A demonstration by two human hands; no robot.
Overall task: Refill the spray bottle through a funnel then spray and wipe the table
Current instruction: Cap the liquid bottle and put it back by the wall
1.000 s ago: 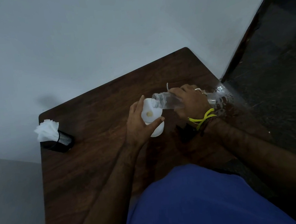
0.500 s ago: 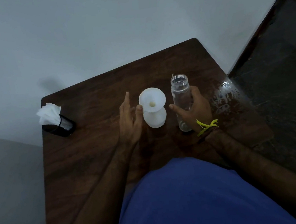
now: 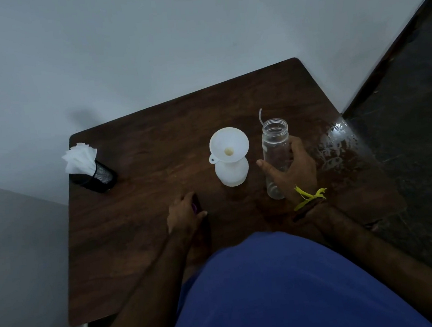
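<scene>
A white funnel sits in the neck of a white bottle at the middle of the dark wooden table. Just right of it a clear bottle stands upright with no cap, and my right hand holds it around its lower half. A thin curved tube shows behind the clear bottle. My left hand lies nearer to me, left of the funnel, its fingers curled over a small dark object with a purple part. What that object is I cannot make out.
A black mesh holder with white tissues stands at the table's far left corner. A wet patch glistens at the right corner. A pale wall runs behind the table, and dark floor lies to the right.
The clear bottle went from tipped over the funnel to standing upright beside it. My left hand let go of the funnel and drew back toward me onto the dark object.
</scene>
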